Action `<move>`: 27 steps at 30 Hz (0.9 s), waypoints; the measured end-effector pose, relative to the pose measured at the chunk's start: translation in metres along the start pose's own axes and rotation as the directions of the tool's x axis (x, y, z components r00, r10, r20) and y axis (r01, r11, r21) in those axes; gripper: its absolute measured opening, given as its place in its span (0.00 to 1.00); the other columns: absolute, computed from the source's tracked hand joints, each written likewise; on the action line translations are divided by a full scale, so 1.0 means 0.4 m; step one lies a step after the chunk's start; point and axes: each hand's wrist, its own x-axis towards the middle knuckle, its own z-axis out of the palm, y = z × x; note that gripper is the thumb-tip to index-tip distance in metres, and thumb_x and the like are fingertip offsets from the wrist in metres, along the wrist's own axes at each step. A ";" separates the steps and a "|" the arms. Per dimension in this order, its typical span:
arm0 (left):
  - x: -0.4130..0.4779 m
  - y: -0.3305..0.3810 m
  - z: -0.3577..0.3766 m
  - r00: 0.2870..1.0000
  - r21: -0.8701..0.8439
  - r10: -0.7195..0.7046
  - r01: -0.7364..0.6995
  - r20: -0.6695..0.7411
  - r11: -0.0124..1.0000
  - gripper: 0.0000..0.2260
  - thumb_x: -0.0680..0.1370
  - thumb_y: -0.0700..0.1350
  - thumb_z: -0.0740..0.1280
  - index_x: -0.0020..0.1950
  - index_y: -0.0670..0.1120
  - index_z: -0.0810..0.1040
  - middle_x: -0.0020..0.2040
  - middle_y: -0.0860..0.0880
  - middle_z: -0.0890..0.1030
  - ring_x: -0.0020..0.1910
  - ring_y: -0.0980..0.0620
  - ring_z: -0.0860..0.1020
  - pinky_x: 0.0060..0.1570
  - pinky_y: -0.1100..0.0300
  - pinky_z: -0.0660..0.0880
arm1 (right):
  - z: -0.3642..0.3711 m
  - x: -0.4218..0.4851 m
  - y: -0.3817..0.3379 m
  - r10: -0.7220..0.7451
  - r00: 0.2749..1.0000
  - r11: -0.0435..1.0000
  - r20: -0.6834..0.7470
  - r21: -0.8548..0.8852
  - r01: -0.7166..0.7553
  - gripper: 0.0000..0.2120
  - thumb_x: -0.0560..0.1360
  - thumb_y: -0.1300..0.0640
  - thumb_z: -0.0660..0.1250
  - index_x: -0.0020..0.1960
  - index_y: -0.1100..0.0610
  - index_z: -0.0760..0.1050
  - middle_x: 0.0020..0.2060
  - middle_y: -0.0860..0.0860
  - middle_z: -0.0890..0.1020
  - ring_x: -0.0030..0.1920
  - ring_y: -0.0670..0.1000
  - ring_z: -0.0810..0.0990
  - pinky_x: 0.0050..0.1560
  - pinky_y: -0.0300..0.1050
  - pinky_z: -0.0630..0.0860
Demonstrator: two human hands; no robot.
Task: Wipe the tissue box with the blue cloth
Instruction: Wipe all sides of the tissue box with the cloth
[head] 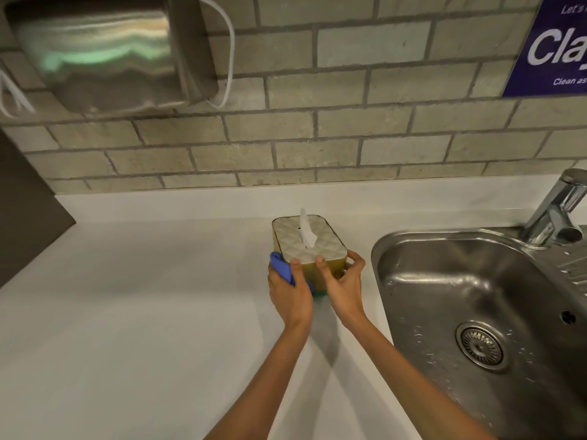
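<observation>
A tissue box (305,238) with a quilted white top and gold sides stands on the white counter (143,296), a white tissue sticking up from its slot. My left hand (287,290) presses a bunched blue cloth (281,265) against the box's near left corner, thumb on the top edge. My right hand (344,281) grips the box's near right corner, with the thumb on the front face and the fingers around the right side. A bit of green shows under the box between my hands.
A wet steel sink (476,296) with a drain lies right of the box, its tap (559,208) at the back right. A brick-tiled wall rises behind, with a metal dispenser (104,52) at upper left and a purple sign (552,46) at upper right.
</observation>
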 end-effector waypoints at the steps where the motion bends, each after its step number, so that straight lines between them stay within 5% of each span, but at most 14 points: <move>1: 0.012 0.005 -0.002 1.000 0.001 -0.025 0.025 -0.016 1.000 0.19 0.80 0.51 0.58 0.70 0.47 0.66 0.58 0.46 0.78 0.56 0.46 0.77 0.54 0.57 0.71 | 0.004 -0.003 0.000 0.003 1.000 1.000 0.000 0.008 -0.003 0.32 0.72 0.52 0.69 0.68 0.58 0.56 0.63 0.58 0.71 0.58 0.52 0.74 0.43 0.29 0.74; 8: 0.017 -0.019 -0.002 0.981 -0.161 -0.178 0.163 -0.079 0.973 0.19 0.79 0.48 0.59 0.71 0.48 0.64 0.61 0.34 0.76 0.59 0.37 0.76 0.63 0.45 0.72 | 0.018 -0.045 0.024 -0.013 1.000 1.000 0.011 -0.013 0.013 0.18 0.76 0.58 0.65 0.60 0.56 0.60 0.60 0.60 0.72 0.55 0.53 0.74 0.46 0.33 0.74; 13: 0.023 -0.009 0.009 0.963 -0.265 -0.238 0.199 -0.123 0.944 0.31 0.73 0.43 0.70 0.73 0.44 0.60 0.68 0.40 0.71 0.65 0.41 0.72 0.66 0.45 0.70 | 0.026 -0.090 0.046 -0.028 0.998 1.000 0.064 0.003 0.028 0.13 0.76 0.59 0.63 0.56 0.53 0.61 0.56 0.55 0.72 0.51 0.44 0.74 0.46 0.29 0.74; 18: 0.029 -0.011 0.009 0.950 -0.221 -0.303 0.280 -0.078 0.934 0.25 0.73 0.44 0.70 0.67 0.41 0.65 0.59 0.40 0.77 0.50 0.44 0.77 0.53 0.55 0.75 | 0.040 -0.123 0.055 -0.003 0.990 1.000 0.138 0.020 0.001 0.12 0.78 0.59 0.60 0.60 0.54 0.63 0.58 0.54 0.73 0.59 0.53 0.76 0.61 0.50 0.75; 23: 0.064 0.006 -0.023 0.946 -0.178 -0.313 0.296 -0.080 0.938 0.11 0.75 0.45 0.68 0.53 0.43 0.71 0.42 0.47 0.76 0.39 0.48 0.74 0.43 0.56 0.73 | 0.017 -0.121 0.060 0.020 0.977 0.999 0.214 0.034 -0.028 0.13 0.78 0.62 0.59 0.61 0.53 0.63 0.57 0.49 0.71 0.53 0.39 0.75 0.49 0.24 0.73; 25: 0.079 0.010 -0.052 0.926 -0.223 -0.376 0.360 -0.033 0.906 0.07 0.77 0.45 0.65 0.43 0.43 0.71 0.37 0.47 0.74 0.36 0.48 0.74 0.38 0.57 0.73 | -0.007 -0.119 0.066 0.053 0.976 0.998 0.213 0.028 -0.061 0.14 0.77 0.63 0.61 0.60 0.52 0.64 0.57 0.48 0.71 0.52 0.39 0.74 0.45 0.21 0.72; 27: 0.089 0.014 -0.088 0.894 -0.309 -0.446 0.437 0.046 0.845 0.08 0.78 0.46 0.62 0.49 0.41 0.72 0.42 0.43 0.76 0.38 0.46 0.75 0.41 0.53 0.74 | -0.031 -0.119 0.068 0.081 0.979 0.996 0.187 0.015 -0.085 0.15 0.76 0.63 0.63 0.59 0.50 0.66 0.58 0.48 0.72 0.53 0.44 0.75 0.43 0.22 0.73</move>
